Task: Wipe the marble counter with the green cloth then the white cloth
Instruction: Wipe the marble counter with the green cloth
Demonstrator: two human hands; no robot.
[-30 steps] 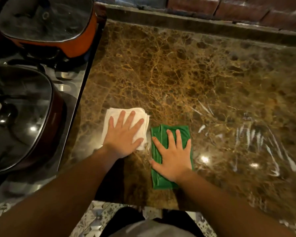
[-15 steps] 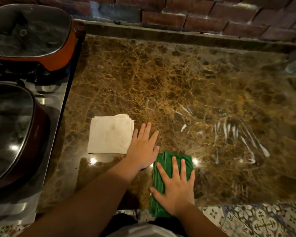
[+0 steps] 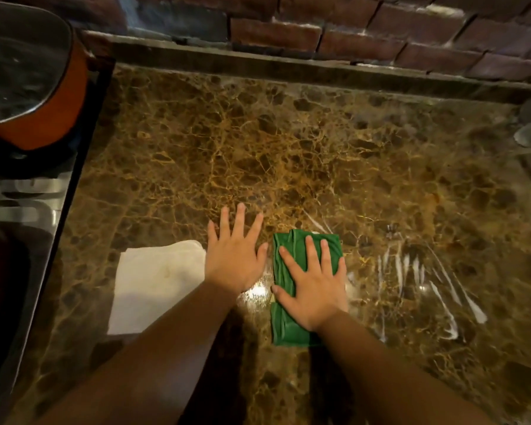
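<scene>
Both forearms reach in from the near edge of the marble desk. Right hand lies flat on the green cloth, fingers straight and spread, pressing down; no curled grip on it. Cloth is folded into a narrow strip, long axis running near to far, far end pointing toward the back wall, near end short of the desk's front edge.

Left hand rests flat on bare marble just left of the green cloth, fingers straight and splayed, holding nothing. Its outer edge sits right at the white cloth; contact cannot be told. White cloth is a folded square, lying flat left of both hands, with a band of bare marble between it and the desk's left edge.

White streaks mark the marble to the right of the green cloth. Wide open marble beyond the hands and to the right.

Left edge meets a stove; an orange pan with a glass lid sits far left. Brick wall closes the back.
</scene>
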